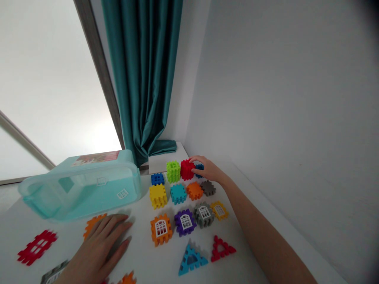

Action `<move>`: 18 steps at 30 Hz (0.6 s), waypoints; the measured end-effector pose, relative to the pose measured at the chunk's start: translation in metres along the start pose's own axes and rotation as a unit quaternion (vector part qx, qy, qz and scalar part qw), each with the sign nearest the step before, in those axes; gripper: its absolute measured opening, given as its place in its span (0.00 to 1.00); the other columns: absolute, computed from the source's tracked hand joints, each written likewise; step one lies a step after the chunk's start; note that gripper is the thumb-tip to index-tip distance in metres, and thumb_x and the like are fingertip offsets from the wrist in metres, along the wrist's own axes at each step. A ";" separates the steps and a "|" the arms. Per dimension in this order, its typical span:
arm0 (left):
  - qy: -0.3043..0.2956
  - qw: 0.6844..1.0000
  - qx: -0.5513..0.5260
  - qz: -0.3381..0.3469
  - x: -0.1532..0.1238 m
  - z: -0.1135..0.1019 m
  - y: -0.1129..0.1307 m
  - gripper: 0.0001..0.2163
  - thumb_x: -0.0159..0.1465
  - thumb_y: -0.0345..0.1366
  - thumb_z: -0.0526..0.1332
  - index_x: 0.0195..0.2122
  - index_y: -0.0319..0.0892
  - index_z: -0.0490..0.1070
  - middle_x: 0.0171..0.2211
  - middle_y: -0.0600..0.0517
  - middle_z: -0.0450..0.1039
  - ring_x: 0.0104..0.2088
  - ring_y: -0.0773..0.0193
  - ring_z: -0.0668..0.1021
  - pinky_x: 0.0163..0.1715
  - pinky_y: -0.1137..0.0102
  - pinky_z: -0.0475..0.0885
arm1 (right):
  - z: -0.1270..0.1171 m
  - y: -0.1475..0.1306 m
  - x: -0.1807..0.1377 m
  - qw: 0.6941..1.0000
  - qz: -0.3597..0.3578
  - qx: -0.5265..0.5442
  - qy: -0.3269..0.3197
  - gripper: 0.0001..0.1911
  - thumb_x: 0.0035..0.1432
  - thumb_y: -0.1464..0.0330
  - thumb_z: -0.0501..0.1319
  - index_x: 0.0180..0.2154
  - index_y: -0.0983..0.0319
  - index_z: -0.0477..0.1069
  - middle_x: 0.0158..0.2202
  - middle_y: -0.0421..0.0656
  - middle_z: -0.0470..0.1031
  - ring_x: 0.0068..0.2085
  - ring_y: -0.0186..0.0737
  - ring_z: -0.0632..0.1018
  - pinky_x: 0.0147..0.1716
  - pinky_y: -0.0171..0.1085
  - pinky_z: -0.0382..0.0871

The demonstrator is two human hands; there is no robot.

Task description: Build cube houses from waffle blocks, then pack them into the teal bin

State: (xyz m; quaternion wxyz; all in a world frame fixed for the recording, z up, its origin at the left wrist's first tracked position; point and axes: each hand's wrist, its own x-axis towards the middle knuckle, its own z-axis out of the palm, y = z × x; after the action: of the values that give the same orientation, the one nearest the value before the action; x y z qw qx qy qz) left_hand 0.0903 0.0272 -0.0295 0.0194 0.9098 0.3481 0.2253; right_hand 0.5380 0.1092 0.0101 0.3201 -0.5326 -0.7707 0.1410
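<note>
My right hand (209, 170) reaches to the back row, thumb and fingers on the right side of a stack of red interlocking building tiles (186, 169). A blue tile stack (199, 169) is partly hidden behind that hand. Left of the red stack stands a lime-green stack (173, 171). My left hand (102, 242) lies open on the table, fingers stretched out and slightly curved. It partly covers an orange tile (91, 225). A red window tile (37, 247) lies to its left, and a grey tile (53, 273) shows beside the wrist.
In rows stand yellow (158, 196), light-blue (178, 193) and orange (194, 191) stacks, with orange, purple and grey window tiles in front. Blue (192, 260) and red triangles (222, 249) lie nearest. A translucent teal bin (85, 197) sits left; a wall (281, 118) bounds the right.
</note>
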 end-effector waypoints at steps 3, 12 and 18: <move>0.000 1.000 0.000 0.000 0.000 0.000 0.001 0.15 0.70 0.47 0.55 0.55 0.53 0.70 0.54 0.50 0.74 0.54 0.53 0.75 0.57 0.55 0.69 | 0.000 0.001 0.000 1.000 -0.002 0.000 0.007 0.15 0.56 0.68 0.66 0.47 0.58 0.74 0.56 0.48 0.75 0.58 0.48 0.74 0.59 0.51 0.65; 0.003 1.000 0.007 0.027 -0.001 0.004 -0.009 0.15 0.69 0.47 0.56 0.55 0.52 0.70 0.53 0.50 0.74 0.53 0.54 0.75 0.53 0.58 0.72 | 0.001 -0.013 -0.002 0.999 -0.027 -0.019 0.024 0.13 0.57 0.68 0.66 0.46 0.58 0.73 0.56 0.49 0.74 0.59 0.49 0.72 0.61 0.53 0.63; -0.002 0.999 0.011 0.042 -0.002 0.007 -0.016 0.15 0.68 0.46 0.59 0.54 0.52 0.71 0.52 0.50 0.75 0.51 0.54 0.76 0.51 0.60 0.73 | 0.002 -0.045 -0.009 0.998 -0.058 -0.015 0.022 0.13 0.58 0.68 0.65 0.46 0.57 0.73 0.56 0.48 0.75 0.59 0.50 0.72 0.62 0.55 0.61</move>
State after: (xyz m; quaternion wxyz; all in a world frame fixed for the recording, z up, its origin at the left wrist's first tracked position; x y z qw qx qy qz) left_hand 0.0822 0.0391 -0.0393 0.0006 0.9242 0.3117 0.2207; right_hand 0.5060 0.0833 0.0301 0.3365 -0.4947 -0.7952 0.0989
